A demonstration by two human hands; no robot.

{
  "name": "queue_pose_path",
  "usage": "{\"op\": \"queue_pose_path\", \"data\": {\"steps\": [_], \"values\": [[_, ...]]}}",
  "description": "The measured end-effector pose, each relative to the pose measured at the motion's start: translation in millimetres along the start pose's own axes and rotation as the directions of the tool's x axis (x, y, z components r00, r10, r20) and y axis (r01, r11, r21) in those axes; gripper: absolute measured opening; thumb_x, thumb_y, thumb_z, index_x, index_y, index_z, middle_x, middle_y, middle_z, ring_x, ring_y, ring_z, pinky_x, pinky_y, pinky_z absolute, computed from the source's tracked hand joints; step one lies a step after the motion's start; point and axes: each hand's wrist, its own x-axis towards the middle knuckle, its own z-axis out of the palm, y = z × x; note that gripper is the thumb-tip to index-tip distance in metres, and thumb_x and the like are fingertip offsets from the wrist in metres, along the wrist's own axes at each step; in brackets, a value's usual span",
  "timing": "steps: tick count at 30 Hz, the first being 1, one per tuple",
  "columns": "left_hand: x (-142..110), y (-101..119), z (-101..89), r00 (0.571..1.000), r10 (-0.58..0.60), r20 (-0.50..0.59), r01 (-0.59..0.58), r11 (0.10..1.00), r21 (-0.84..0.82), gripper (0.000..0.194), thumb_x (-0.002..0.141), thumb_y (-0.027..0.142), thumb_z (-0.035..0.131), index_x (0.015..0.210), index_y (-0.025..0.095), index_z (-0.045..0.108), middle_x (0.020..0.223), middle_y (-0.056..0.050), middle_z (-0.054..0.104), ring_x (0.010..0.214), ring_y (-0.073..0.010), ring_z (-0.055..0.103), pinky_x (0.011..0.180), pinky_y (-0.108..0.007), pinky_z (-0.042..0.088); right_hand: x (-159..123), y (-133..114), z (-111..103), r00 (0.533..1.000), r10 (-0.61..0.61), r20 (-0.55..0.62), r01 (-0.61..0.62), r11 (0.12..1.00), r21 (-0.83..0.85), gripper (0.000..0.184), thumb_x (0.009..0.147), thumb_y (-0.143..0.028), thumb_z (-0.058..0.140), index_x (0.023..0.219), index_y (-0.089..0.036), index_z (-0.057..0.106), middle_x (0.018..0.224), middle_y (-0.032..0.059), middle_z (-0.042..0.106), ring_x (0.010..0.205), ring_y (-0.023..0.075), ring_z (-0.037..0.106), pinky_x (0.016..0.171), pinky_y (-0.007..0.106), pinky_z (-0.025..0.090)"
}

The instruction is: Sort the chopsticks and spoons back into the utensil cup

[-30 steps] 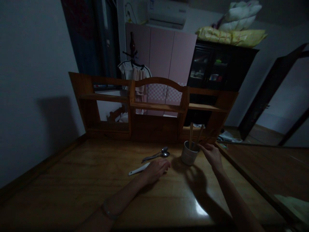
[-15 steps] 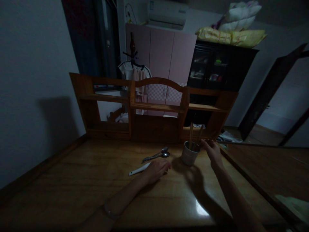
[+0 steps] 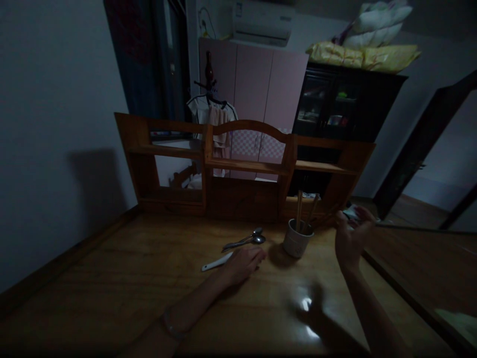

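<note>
My left hand [image 3: 244, 262] lies flat on the wooden desk [image 3: 149, 278], fingers loosely stretched, its fingertips at the end of a white spoon [image 3: 216, 262]. Two metal spoons [image 3: 246, 239] lie just beyond it. A small white cup [image 3: 296, 241] holds upright wooden chopsticks [image 3: 299, 209]. My right hand [image 3: 352, 238] is raised to the right of the cup, fingers curled. It seems to pinch the tip of a thin chopstick [image 3: 326, 218] that leans out of the cup; the dim light and blur make this hard to see.
A wooden shelf unit [image 3: 246, 166] stands along the back of the desk. A second wooden surface [image 3: 417, 263] adjoins on the right. A pink wardrobe [image 3: 257, 99], a dark cabinet [image 3: 346, 104] and hanging clothes stand behind. A grey wall lies to the left.
My right hand has moved from the cup's rim up and to the right, turning palm-up. The left hand has stayed put. The view shifted slightly left.
</note>
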Motion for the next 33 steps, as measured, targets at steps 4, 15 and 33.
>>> {"op": "queue_pose_path", "data": {"steps": [4, 15, 33], "values": [[5.1, -6.0, 0.8, 0.980, -0.084, -0.182, 0.090, 0.996, 0.027, 0.027, 0.098, 0.031, 0.038, 0.095, 0.018, 0.061, 0.102, -0.005, 0.062, 0.095, -0.0186, 0.057, 0.085, -0.030, 0.042, 3.5, -57.5, -18.9, 0.926, -0.343, -0.161, 0.350, 0.937, 0.016, 0.044, 0.085, -0.028, 0.058, 0.126, -0.019, 0.044, 0.131, 0.0171, 0.046, 0.124, 0.0315, 0.045, 0.102, 0.053, 0.035], [0.6, -53.3, 8.2, 0.878, -0.342, -0.335, 0.429, 0.872, 0.235, 0.017, 0.083, 0.021, 0.061, 0.100, 0.022, 0.061, 0.104, -0.005, 0.057, 0.104, -0.0218, 0.049, 0.093, -0.033, 0.037, -101.0, -27.2, 45.5, 0.295, -0.795, 0.530, 0.703, 0.556, 0.443, 0.020, 0.086, -0.010, 0.047, 0.102, -0.014, 0.059, 0.068, 0.0026, 0.064, 0.058, 0.0124, 0.060, 0.058, 0.025, 0.045], [-0.5, -60.9, -0.3, 0.858, -0.439, -0.267, 0.498, 0.839, 0.220, 0.008, 0.079, 0.027, 0.065, 0.080, 0.019, 0.064, 0.086, -0.004, 0.062, 0.090, -0.0211, 0.052, 0.077, -0.029, 0.038, -120.6, -21.6, 44.1, 0.363, -0.357, 0.861, 0.153, 0.934, 0.322, 0.020, 0.093, -0.021, 0.044, 0.105, -0.020, 0.060, 0.066, 0.0001, 0.063, 0.054, 0.0108, 0.058, 0.055, 0.021, 0.036]]}}
